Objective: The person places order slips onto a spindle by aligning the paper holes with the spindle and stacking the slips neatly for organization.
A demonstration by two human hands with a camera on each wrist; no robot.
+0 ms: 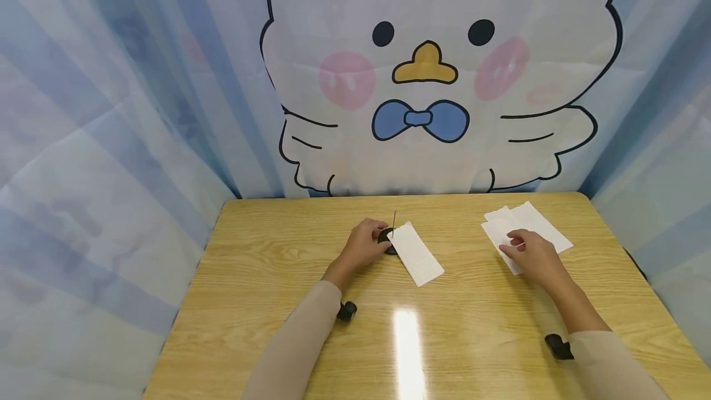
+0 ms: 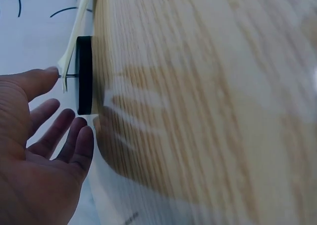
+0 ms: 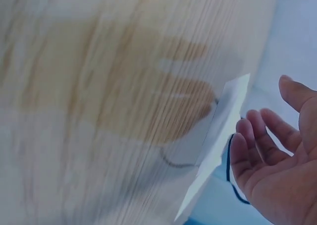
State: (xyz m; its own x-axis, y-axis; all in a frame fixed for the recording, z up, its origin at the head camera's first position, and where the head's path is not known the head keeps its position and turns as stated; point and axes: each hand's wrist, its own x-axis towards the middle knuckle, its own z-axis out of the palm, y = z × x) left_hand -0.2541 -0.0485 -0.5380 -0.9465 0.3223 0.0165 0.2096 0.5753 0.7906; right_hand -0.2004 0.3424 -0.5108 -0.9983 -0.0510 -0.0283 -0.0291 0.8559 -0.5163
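A bill spike with a round black base [image 1: 384, 237] and a thin upright rod [image 1: 394, 220] stands near the far middle of the table. A white paper slip [image 1: 419, 258] is pierced by the rod close to one corner and lies slanting down toward the table. Around the left side of the base is my left hand [image 1: 361, 245], fingers loosely bent, its thumb [image 2: 42, 81] by the slip at the rod. My right hand [image 1: 536, 258] hovers over several loose white paper slips [image 1: 544, 227] at the right, its fingers relaxed around nothing.
The wooden table [image 1: 266, 252] ends at a curtain [image 1: 344, 159] printed with a cartoon animal. Curtains also hang along both sides. Black wrist devices [image 1: 347, 312] show beside both forearms. A bright light reflection lies on the front middle of the tabletop.
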